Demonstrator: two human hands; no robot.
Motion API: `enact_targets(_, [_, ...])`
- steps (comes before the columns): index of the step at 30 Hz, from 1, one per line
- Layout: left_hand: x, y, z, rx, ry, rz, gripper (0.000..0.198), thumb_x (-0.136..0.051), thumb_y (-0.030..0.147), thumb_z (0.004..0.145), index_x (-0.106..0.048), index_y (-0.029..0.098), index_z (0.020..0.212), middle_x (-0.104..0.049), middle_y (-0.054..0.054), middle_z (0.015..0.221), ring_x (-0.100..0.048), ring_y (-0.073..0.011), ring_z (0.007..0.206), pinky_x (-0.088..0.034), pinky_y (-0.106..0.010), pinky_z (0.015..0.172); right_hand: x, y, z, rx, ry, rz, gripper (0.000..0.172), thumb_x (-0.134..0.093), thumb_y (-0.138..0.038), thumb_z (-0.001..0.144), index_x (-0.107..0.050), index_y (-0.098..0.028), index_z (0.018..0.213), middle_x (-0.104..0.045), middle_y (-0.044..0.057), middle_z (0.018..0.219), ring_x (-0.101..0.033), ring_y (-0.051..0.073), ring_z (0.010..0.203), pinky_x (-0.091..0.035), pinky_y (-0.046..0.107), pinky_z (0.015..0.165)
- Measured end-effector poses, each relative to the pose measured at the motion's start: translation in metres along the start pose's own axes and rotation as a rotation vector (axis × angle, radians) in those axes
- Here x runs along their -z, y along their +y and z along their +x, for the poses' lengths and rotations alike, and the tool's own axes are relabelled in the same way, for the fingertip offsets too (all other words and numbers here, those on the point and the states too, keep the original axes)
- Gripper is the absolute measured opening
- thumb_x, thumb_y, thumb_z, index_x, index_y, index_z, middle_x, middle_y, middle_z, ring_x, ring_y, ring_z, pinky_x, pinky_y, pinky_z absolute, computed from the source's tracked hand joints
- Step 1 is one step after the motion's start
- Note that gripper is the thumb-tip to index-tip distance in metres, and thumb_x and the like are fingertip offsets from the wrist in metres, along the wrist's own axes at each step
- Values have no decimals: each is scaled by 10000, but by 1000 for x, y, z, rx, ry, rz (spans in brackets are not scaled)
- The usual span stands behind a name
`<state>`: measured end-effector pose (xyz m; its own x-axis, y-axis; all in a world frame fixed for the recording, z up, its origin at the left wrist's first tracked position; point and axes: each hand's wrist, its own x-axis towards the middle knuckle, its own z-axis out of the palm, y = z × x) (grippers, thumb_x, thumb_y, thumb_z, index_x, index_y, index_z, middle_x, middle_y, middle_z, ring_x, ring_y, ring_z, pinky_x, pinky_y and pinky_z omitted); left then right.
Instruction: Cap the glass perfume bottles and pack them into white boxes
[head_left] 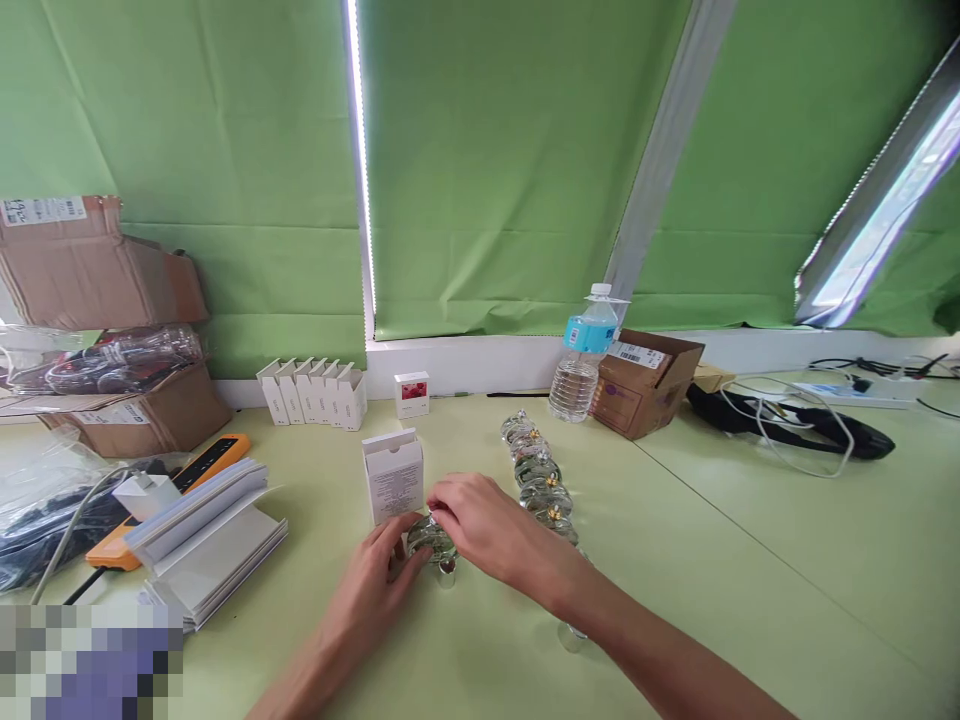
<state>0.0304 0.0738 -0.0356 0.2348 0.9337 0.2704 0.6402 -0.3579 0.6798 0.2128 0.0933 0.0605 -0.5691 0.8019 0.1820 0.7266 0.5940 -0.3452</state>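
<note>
A small rounded clear glass bottle with green tints stands on the table before me. My left hand is closed around its left side, thumb in front and fingers behind. My right hand pinches at the bottle's top; what lies between those fingertips is hidden. Just in front of the bottle is a small clear glass piece. Behind my left hand stands an upright white carton with its top flap up. To the right runs a row of similar glass bottles, some with gold trim, partly covered by my right forearm.
Several slim white cartons and a small white box with a red picture stand at the back. A water bottle leans near a brown cardboard box. At left lie flattened white cartons and an orange power strip.
</note>
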Motion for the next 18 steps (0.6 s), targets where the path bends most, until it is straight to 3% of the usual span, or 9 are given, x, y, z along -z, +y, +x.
enact_targets(7, [-1,-2,0,-12,4,5,331,-469,432,932,-566,239,1183,-636,-27,832,-568,-173,721,-439,-266,611,7,-2,1,-4,-57,-47,284,-448,-200,950,-599,-180,711,-638,27,740,-577,162,745,-345,257,661])
enact_targets(14, [-3,-6,1,-5,-20,4,354,-462,440,936,-545,232,1210,-610,-20,813,-551,-167,707,-439,-269,626,17,-13,6,-2,-126,-194,313,-461,-164,926,-603,-154,647,-592,45,641,-466,132,560,-249,275,528])
enact_targets(18, [-2,-5,1,12,-22,1,364,-454,455,935,-547,229,1206,-599,-19,795,-535,-164,685,-438,-269,618,19,-9,8,42,-120,-148,301,-471,-171,922,-612,-157,656,-577,33,634,-459,128,573,-258,267,547])
